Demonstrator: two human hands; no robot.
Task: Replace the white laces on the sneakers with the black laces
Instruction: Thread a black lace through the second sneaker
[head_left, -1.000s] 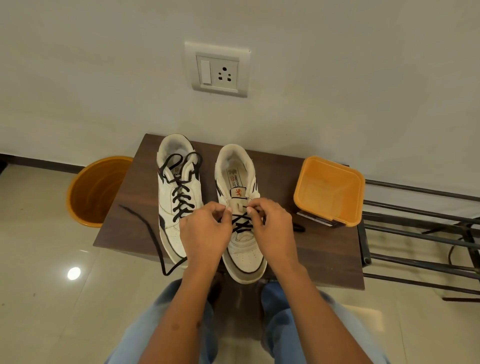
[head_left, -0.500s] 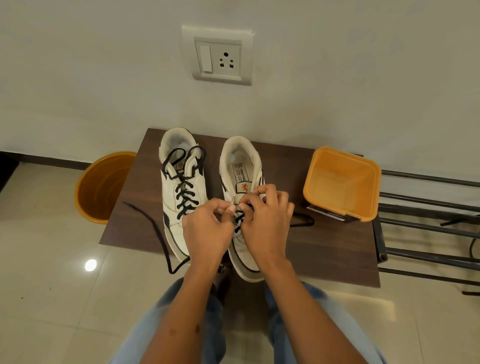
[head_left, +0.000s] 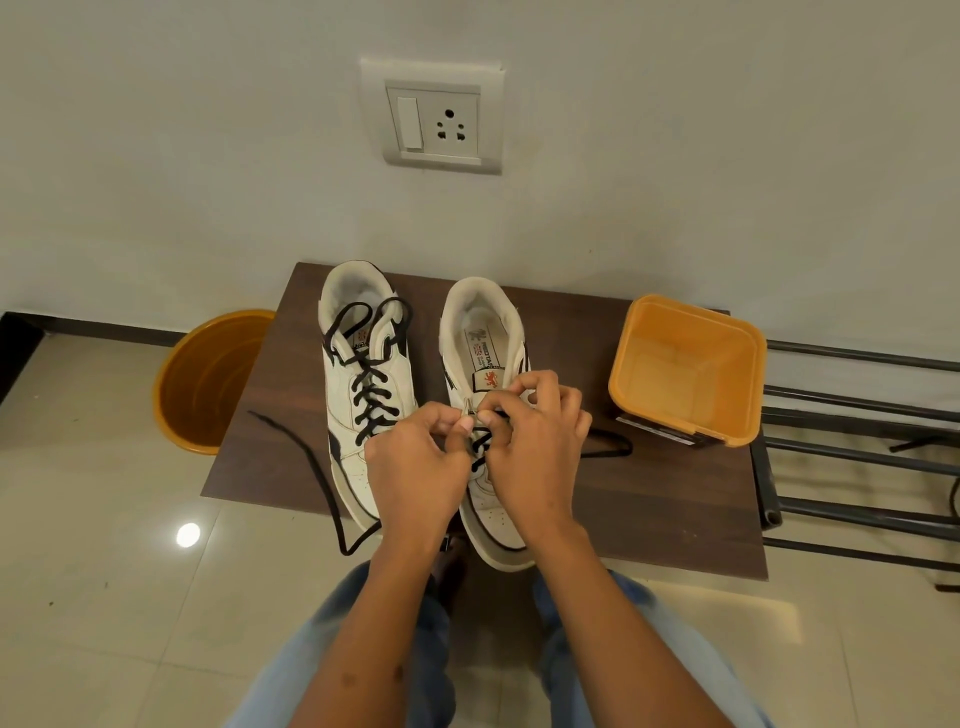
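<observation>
Two white sneakers stand side by side on a small brown table (head_left: 649, 499), toes toward me. The left sneaker (head_left: 363, 384) carries a black lace crossed up its eyelets, with loops lying at the collar. On the right sneaker (head_left: 485, 353), a black lace (head_left: 480, 452) crosses the lower eyelets only. My left hand (head_left: 415, 467) and my right hand (head_left: 535, 447) meet over its middle eyelets, pinching the lace tip between thumbs and fingers. One loose end (head_left: 306, 462) trails off the table's left front edge, another (head_left: 608, 447) lies to the right of my hand.
An empty orange square tub (head_left: 685, 369) sits at the table's right end. A round orange bucket (head_left: 208, 379) stands on the floor to the left. A dark metal rack (head_left: 857, 457) is on the right. A wall socket (head_left: 434, 122) is above. My knees are below the table edge.
My hands have drawn together over the right sneaker; my right hand moved left to meet the left at the eyelets. The head camera has come closer.
</observation>
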